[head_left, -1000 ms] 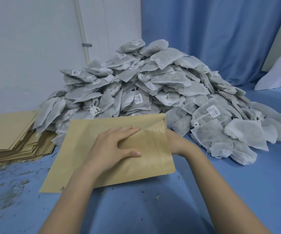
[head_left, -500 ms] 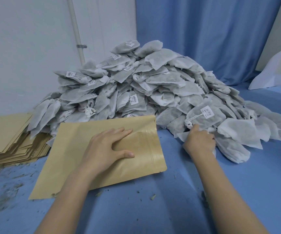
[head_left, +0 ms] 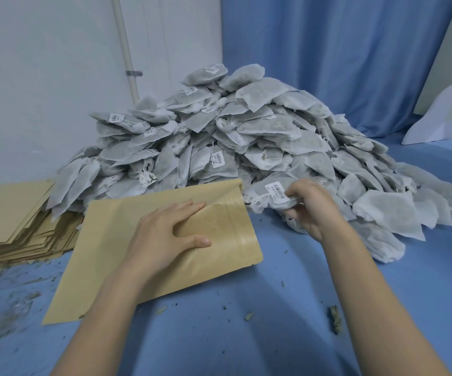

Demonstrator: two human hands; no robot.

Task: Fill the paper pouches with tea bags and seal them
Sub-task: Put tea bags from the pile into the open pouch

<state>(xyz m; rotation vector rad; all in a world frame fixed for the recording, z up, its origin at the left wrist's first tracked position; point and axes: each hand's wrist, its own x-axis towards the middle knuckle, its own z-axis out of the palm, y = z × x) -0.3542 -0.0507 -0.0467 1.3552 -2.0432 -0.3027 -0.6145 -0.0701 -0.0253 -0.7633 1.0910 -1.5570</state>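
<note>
A brown paper pouch [head_left: 105,240] lies flat on the blue table, its zip mouth at the right end with the top flap lifted. My left hand [head_left: 165,234] rests on the pouch with straight fingers, pressing it down. Just right of the mouth, my right hand [head_left: 310,207] grips a grey-white tea bag [head_left: 263,195] with a barcode tag, held a little off the table at the foot of the big heap of tea bags [head_left: 233,137].
A stack of flat brown pouches [head_left: 10,221] sits at the left edge. Tea crumbs litter the blue table [head_left: 219,335], thickest at lower left. A white wall with a pipe [head_left: 127,50] and a blue curtain [head_left: 328,50] stand behind the heap. A white shape [head_left: 442,118] lies far right.
My right hand came out from the pouch mouth, reached into the heap, took hold of a tagged tea bag and is drawing it left toward the pouch. My left hand stayed on the pouch.
</note>
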